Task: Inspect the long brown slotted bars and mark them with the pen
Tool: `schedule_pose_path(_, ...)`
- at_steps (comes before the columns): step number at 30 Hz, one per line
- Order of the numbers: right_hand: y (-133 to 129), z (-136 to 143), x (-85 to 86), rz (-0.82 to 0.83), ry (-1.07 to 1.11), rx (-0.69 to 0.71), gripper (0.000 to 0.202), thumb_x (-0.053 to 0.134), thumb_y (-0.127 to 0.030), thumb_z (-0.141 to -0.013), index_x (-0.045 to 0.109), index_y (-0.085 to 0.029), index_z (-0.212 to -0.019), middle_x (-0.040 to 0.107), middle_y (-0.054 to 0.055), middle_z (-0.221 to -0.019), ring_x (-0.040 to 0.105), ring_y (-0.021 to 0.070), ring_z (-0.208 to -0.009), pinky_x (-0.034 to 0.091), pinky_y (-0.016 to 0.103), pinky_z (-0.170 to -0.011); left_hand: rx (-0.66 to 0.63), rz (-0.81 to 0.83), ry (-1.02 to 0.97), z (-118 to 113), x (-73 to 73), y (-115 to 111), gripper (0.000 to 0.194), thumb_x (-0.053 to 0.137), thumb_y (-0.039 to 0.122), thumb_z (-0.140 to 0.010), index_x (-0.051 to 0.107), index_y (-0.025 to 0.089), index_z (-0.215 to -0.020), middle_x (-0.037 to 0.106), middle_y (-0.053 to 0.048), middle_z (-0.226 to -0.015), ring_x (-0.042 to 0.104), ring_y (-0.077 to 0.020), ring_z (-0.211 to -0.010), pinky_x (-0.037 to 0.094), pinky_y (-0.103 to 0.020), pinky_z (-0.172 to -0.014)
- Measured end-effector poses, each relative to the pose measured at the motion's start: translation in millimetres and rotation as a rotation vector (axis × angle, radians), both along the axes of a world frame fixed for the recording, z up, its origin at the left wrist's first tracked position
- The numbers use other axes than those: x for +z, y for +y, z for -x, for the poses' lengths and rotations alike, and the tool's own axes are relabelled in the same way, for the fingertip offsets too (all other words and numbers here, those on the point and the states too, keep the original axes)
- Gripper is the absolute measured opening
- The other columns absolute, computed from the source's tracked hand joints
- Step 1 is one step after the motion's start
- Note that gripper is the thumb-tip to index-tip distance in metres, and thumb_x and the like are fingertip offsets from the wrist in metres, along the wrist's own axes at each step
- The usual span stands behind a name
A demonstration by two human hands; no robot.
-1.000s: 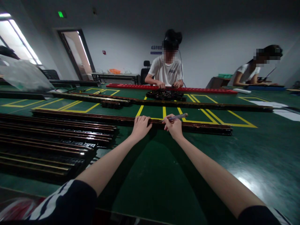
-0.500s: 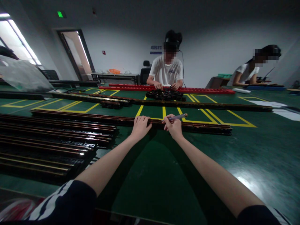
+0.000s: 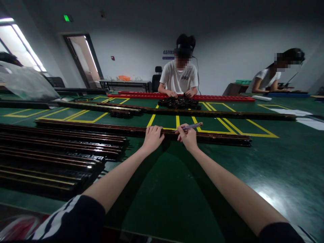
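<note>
A long dark rail [image 3: 222, 138] with copper-coloured lines lies across the green table [image 3: 167, 189] in front of me. My left hand [image 3: 154, 135] is closed over the rail near its middle, fingers on the far side and thumb at the near side. Just to the right, my right hand [image 3: 187, 136] grips a slim pen-like tool [image 3: 193, 126], whose tip points left and down at the rail. What the tip touches is too small to make out.
Several similar dark rails [image 3: 50, 168] are stacked at the left. Beyond lie another long rail [image 3: 240, 115], a red slotted bar [image 3: 227, 98] and a dark heap of parts [image 3: 177, 102] under a person's hands. Another person sits at the far right.
</note>
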State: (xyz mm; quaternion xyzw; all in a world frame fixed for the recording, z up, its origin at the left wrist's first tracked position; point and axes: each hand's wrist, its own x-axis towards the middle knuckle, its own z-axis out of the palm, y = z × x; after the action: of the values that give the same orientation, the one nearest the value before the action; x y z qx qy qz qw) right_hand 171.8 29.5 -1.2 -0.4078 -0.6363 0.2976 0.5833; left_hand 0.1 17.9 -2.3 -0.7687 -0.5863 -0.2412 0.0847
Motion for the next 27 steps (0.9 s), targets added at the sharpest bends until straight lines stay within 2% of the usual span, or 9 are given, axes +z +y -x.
schedule_pose_path(9,0.7,-0.5,-1.9,-0.015,-0.029,-0.01,0.04,0.056,-0.058,-0.08,0.055,-0.018,-0.075,0.067,0.005,-0.066,0.056,0.0117,-0.04,0.044,0.022,-0.034,-0.018,0.0,-0.003,0.7,-1.1,-0.4,0.034,0.039,0.019,-0.089,0.057,0.017,-0.118,0.062,-0.01,-0.118,0.051,-0.0256,-0.116,0.025,-0.048,-0.112)
schedule_pose_path(22,3.3,-1.3,-4.6,-0.027,0.024,-0.058,0.039,0.056,-0.057,-0.079,0.052,-0.019,-0.073,0.063,0.002,-0.061,0.054,0.0104,-0.038,0.041,0.021,-0.034,-0.019,-0.014,0.005,0.4,-2.0,-0.6,0.041,0.036,0.011,-0.086,0.057,0.017,-0.121,0.062,-0.01,-0.12,0.05,-0.0251,-0.118,0.023,-0.048,-0.113)
schedule_pose_path(27,7.2,-3.1,-6.8,-0.014,-0.006,-0.025,0.039,0.057,-0.057,-0.079,0.052,-0.019,-0.073,0.066,0.003,-0.064,0.055,0.0105,-0.038,0.042,0.021,-0.034,-0.052,0.015,-0.02,2.5,-4.2,2.2,0.043,0.036,0.009,-0.086,0.055,0.017,-0.123,0.061,-0.009,-0.121,0.05,-0.0236,-0.118,0.028,-0.045,-0.11)
